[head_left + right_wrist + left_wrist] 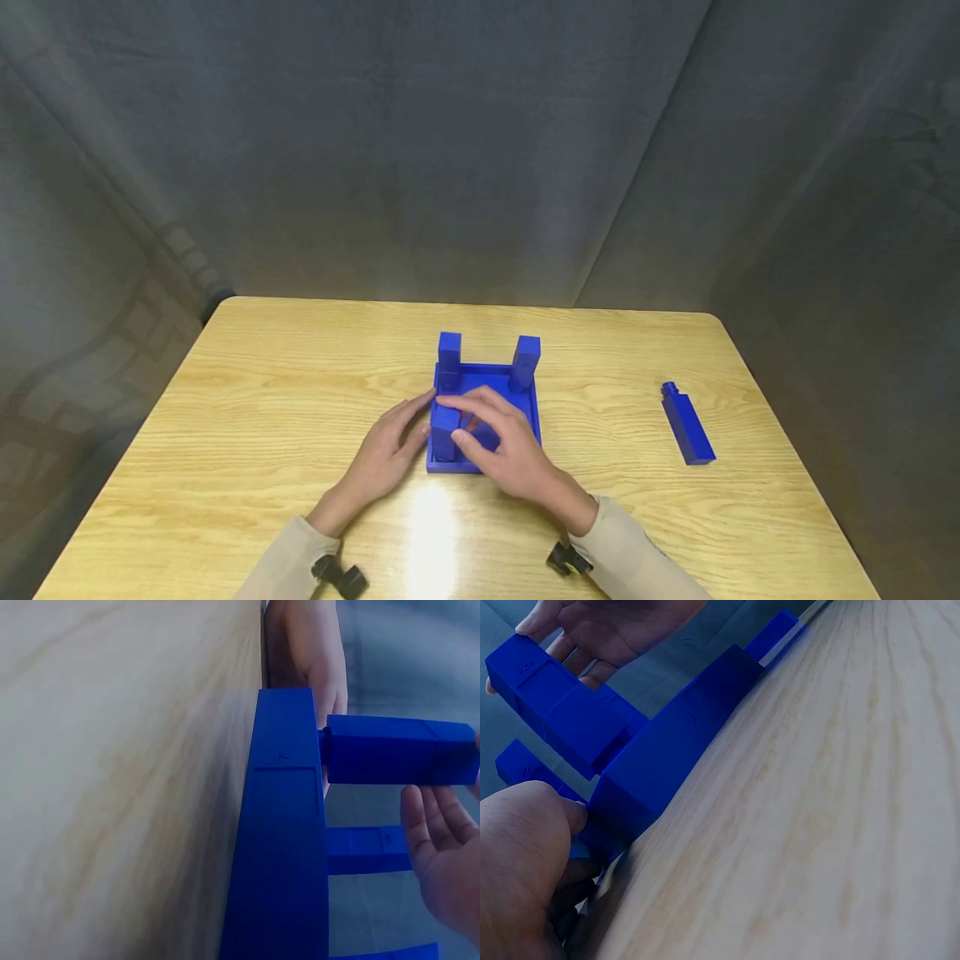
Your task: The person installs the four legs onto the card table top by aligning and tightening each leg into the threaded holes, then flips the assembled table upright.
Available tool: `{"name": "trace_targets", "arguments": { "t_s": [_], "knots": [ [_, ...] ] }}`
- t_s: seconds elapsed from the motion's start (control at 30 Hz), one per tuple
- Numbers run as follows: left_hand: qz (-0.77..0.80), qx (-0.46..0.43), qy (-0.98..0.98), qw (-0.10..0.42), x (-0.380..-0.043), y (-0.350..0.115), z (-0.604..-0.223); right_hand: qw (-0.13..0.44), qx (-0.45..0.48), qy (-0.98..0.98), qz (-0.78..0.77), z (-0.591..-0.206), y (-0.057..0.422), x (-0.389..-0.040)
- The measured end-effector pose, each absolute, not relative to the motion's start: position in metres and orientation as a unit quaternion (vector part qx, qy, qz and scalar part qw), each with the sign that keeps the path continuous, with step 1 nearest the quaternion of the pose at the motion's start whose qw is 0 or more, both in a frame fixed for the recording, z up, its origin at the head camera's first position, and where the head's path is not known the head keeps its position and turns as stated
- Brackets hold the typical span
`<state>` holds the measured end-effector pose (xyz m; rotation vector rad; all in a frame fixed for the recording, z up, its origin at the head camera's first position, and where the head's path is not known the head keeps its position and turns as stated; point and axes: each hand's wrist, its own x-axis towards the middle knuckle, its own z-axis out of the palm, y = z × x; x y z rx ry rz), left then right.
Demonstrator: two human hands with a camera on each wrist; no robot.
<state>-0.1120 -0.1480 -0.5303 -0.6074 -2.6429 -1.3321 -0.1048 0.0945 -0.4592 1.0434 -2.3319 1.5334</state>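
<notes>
Lightly, I pinch a blue, square-sectioned, plastic-looking post (444, 442) between the thumb and fingers of my right hand (510, 454); it stands at the near left corner of the blue, square, low-walled tray (453, 468), a sliver of narrow neck showing between the two. My left hand (382, 458) clasps nothing, its fingers laid against the tray's left wall. I judge the post light, stiff and hard to dent, though its smooth faces could slip under dry fingertips; I would hold it high, across opposite flats, where it should turn best, and brace the tray by its wall. Two matching blue posts stand at the tray's far left (450, 358) and far right (526, 362) corners, and a loose blue post with a knobbed end (688, 429) lies well to its right. Beneath the tray spreads a pale wood-grain table (262, 400), glare shining just in front of it; beyond hangs dark grey cloth (390, 167).
</notes>
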Motion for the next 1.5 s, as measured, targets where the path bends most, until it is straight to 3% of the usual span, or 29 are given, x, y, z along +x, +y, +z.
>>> {"name": "trace_targets", "arguments": {
  "t_s": [0.77, 1.5],
  "knots": [
    [-0.439, -0.193, -0.876, 0.052, -0.1113, -0.1476, -0.5291, 0.053, 0.326, -0.784, 0.525, -0.4598, 0.0922, -0.1042],
    [-0.439, -0.195, -0.875, 0.057, -0.1111, -0.1478, -0.5300, 0.086, 0.348, -0.790, 0.497, -0.4579, 0.0948, -0.1061]
  ]
}}
